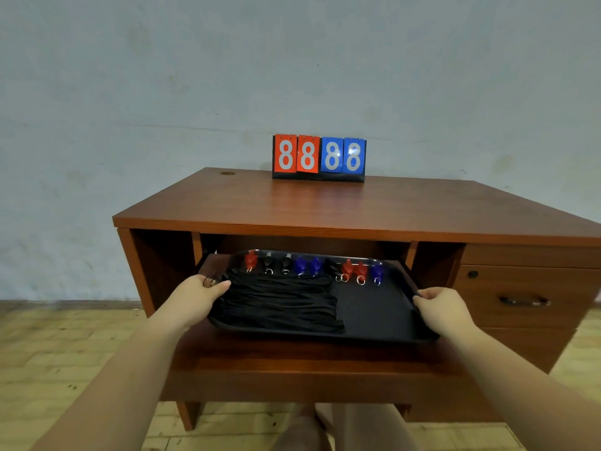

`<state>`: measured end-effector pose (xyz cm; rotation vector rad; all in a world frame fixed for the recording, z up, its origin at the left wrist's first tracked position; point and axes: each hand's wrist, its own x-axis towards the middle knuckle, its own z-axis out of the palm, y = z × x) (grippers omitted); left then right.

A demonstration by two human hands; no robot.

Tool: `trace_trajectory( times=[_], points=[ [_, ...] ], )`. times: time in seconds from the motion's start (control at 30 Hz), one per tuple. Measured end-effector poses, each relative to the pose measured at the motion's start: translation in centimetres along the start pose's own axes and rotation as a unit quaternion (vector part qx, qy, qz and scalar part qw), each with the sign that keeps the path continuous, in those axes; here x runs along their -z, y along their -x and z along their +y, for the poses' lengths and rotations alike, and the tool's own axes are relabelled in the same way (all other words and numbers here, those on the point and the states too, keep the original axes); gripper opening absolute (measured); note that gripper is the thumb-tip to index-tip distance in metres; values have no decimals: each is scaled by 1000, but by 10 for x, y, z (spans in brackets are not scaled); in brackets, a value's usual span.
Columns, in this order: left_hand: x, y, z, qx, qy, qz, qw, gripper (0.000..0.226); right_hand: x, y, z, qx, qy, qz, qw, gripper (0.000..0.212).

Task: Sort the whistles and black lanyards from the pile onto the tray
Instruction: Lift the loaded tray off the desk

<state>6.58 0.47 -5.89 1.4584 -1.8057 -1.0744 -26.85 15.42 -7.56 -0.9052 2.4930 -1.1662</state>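
Observation:
A black tray (pixel 380 307) lies on the desk's pull-out shelf (pixel 292 356). Black lanyards (pixel 286 301) are laid in a flat bundle across its left half. Along the tray's far edge stands a row of whistles: a red whistle (pixel 250 260), two black ones (pixel 268 262), two blue ones (pixel 300 265), two more red ones (pixel 347 267) and a blue whistle (pixel 377 271), each with a metal ring. My left hand (pixel 198 292) grips the tray's left rim, thumb over the lanyard ends. My right hand (pixel 439 307) grips the tray's right rim.
A red and blue flip scoreboard (pixel 319 157) showing 8888 stands at the back of the wooden desk top (pixel 325 203). Drawers (pixel 523 297) sit at the right of the desk. A pale wall rises behind, and a tiled floor (pixel 65 359) lies below.

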Motion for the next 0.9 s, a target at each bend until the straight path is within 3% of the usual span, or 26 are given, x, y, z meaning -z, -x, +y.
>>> trace_trajectory(
  times=[0.23,0.43,0.57,0.67,0.77,0.9],
  points=[
    [-17,-17,-32,43,-146,21,988,50,-16,1,11,6,24,-2,1000,35],
    [-21,-20,-34,43,-241,28,969,54,-16,-3,13,21,89,-17,996,32],
    [-19,-20,-21,59,-334,21,941,64,-12,-6,11,21,147,-37,988,30],
    [-22,-16,-1,62,-387,29,919,80,-8,-7,1,27,199,-40,979,40],
    [-28,-15,24,24,-391,56,919,92,-6,-7,-18,68,228,-26,971,47],
    [-47,-17,62,-107,-393,44,912,82,-7,-10,-53,171,224,-43,959,49]
  ],
)
